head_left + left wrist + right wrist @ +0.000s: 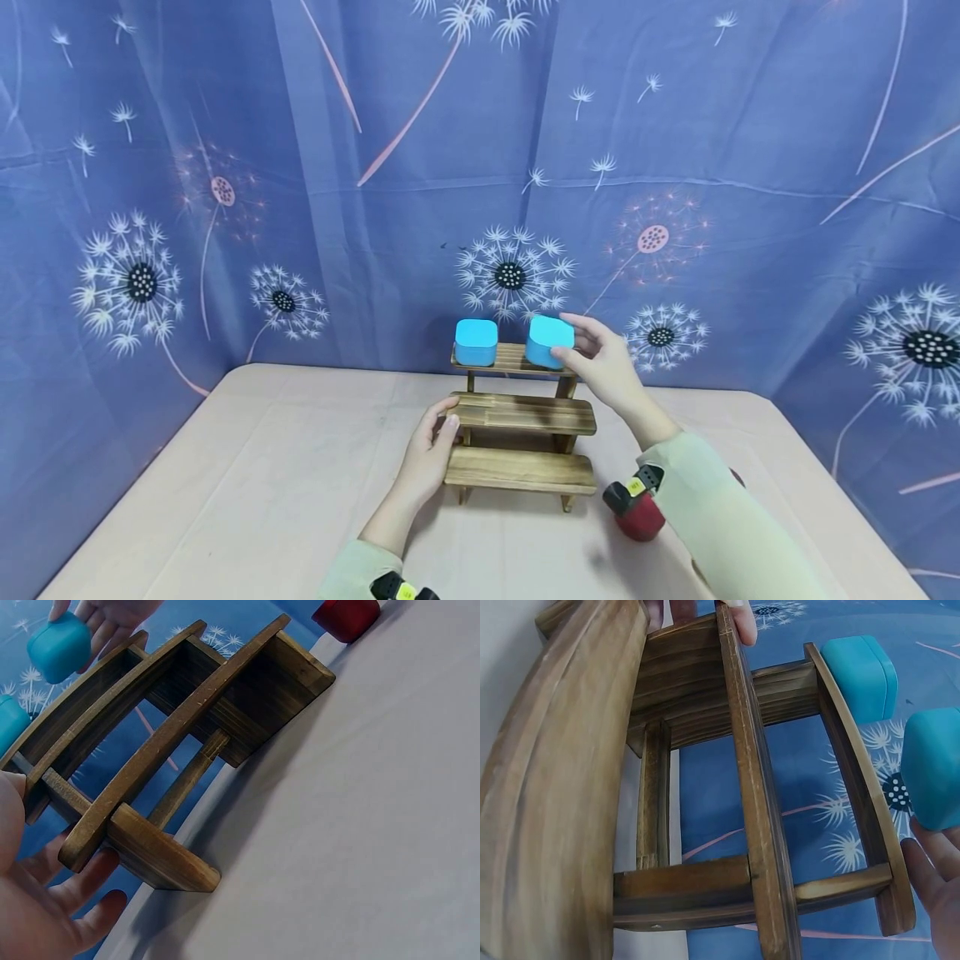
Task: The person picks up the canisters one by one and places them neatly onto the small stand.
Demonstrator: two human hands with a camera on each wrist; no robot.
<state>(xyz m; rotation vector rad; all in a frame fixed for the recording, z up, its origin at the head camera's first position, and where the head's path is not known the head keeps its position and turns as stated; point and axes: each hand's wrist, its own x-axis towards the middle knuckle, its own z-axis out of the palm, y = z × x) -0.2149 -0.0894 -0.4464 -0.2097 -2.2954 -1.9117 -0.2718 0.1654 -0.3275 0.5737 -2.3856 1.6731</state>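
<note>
Atop a three-tier wooden stand, in the head view, are two blue rounded boxes: the left blue box rests upright near the left end of the top tier, and the right blue box is tilted at its right end, pinched between thumb and fingers of the right hand. The two hands are apart; the left hand grips the left end of the middle tier. A gap parts the two boxes, and pale cloth stretches from the stand to the left edge of the worktop, whose back edge runs just before a blue dandelion-print curtain. One red container sits right of the stand, partly hidden by the right wrist, and a dark red sliver shows behind the sleeve. From the left wrist, the stand's three tiers appear again with two feet on the worktop, the left hand's fingers spread under and beside the boards; both blue boxes and one red container show, and the right hand holds its box from behind. From the right wrist, the left blue box meets the top tier's edge, while curtain shows between that edge and the right blue box, the right hand's fingers against its underside. Both blue boxes look closed; their contents are hidden.
</note>
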